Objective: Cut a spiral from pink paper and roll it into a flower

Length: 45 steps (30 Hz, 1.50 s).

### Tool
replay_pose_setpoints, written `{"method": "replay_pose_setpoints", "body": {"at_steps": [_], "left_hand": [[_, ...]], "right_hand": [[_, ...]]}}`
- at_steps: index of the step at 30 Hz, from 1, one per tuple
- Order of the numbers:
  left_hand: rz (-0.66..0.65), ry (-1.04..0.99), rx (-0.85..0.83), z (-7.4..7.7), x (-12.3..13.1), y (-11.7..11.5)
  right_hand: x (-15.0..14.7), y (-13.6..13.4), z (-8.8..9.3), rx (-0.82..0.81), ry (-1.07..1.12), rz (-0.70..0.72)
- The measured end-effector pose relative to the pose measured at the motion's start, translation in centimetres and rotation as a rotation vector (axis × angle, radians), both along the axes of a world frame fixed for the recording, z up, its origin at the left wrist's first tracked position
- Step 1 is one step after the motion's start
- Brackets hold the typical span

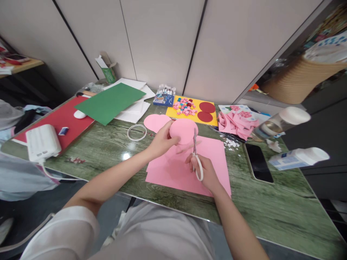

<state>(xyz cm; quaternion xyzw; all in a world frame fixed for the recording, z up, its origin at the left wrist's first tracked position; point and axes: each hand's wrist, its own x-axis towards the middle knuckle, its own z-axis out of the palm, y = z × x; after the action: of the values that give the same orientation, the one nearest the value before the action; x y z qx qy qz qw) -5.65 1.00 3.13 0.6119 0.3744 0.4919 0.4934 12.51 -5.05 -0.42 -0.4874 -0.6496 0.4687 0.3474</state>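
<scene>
My left hand [162, 140] pinches a round pink paper disc [184, 130] by its left edge and holds it above the table. White-handled scissors [195, 153] are gripped in my right hand [204, 171], blades pointing up at the disc's right side. Both hands hover over square pink paper sheets [187, 168] lying on the green wood-grain table [114, 144]. Another pink disc [155, 122] lies flat just behind my left hand.
A yellow sheet [193, 110] carries two red discs and several small paper flowers. Pink scraps [235, 122], a black phone [258, 162], two bottles [283, 121] sit right. Green sheet [111, 102], red sheet [58, 121], white tape ring [137, 132], white device [42, 142] sit left.
</scene>
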Motion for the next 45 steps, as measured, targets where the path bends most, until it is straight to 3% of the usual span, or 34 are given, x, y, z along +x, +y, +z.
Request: {"method": "replay_pose_setpoints", "body": {"at_steps": [20,34,45], "left_hand": [[-0.005,-0.110,-0.067,0.36,0.05,-0.09],[-0.003,0.038,-0.045,-0.18,0.23,-0.37],[-0.002,-0.025,-0.024,0.14,0.01,-0.10]], "right_hand": [[-0.06,0.08,-0.15,-0.002,-0.008,0.002],[0.05,-0.06,-0.20,0.003,0.011,-0.011],[-0.02,-0.05,0.07,-0.017,0.007,-0.008]]}}
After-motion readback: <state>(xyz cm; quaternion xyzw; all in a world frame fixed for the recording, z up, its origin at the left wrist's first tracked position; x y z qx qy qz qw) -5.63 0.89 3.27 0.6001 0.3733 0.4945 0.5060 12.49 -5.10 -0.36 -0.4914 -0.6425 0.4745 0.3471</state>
